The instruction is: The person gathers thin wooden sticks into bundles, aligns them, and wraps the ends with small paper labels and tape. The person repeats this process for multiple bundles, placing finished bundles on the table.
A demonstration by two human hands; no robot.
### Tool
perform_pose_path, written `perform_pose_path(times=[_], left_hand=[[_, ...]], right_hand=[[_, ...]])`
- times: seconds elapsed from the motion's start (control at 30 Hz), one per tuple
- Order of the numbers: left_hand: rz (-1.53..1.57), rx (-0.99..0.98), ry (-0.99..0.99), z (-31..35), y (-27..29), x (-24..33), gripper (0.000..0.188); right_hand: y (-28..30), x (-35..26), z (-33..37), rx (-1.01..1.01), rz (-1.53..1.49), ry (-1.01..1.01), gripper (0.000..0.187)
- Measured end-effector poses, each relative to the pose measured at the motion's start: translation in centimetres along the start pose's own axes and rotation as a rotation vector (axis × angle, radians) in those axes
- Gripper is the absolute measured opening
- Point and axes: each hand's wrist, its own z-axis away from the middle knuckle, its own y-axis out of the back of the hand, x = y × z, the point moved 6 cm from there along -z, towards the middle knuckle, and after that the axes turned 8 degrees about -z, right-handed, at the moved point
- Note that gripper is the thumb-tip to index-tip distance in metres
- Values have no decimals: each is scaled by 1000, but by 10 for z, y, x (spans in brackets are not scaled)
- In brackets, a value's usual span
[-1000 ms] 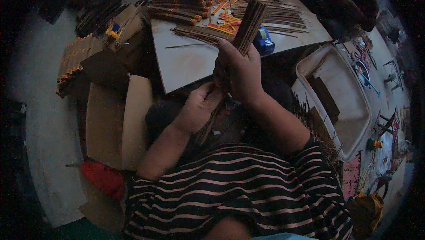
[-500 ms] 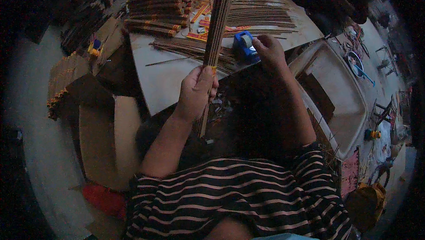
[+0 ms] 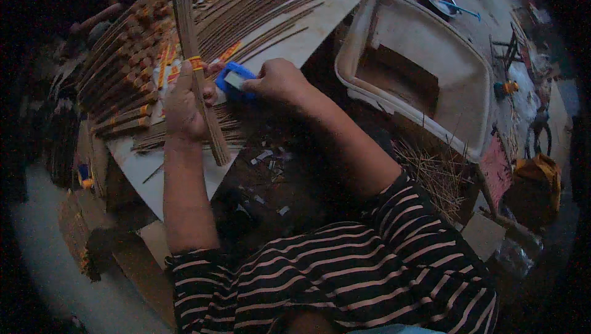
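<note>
Stick bundle [image 3: 196,63] runs through the closed left hand [image 3: 184,105] (right hand [image 3: 278,80] at blue dispenser [image 3: 233,78], grip unclear).

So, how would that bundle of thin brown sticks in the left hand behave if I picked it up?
The bundle of thin brown sticks would probably feel stiff: it runs straight out both sides of the left hand. Single sticks might snap easily, being so slender. The yellow-and-red band across it likely helps keep them together.
</note>
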Motion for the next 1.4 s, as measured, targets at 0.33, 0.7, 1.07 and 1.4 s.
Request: perform_pose_path(times=[0.33, 0.7, 1.07, 1.4], left_hand=[[-56, -22, 64, -20, 17, -25, 34], [-311, 49, -2, -11, -5, -18, 33], [-491, 98, -59, -10, -8, -17, 42], [-478, 55, -59, -12, -7, -15, 34]], right_hand=[[2, -2, 5, -102, -108, -1, 34], [8, 11, 32, 54, -666, -91, 21], [12, 26, 76, -27, -844, -198, 14], [8, 34, 77, -48, -880, -228, 17]])
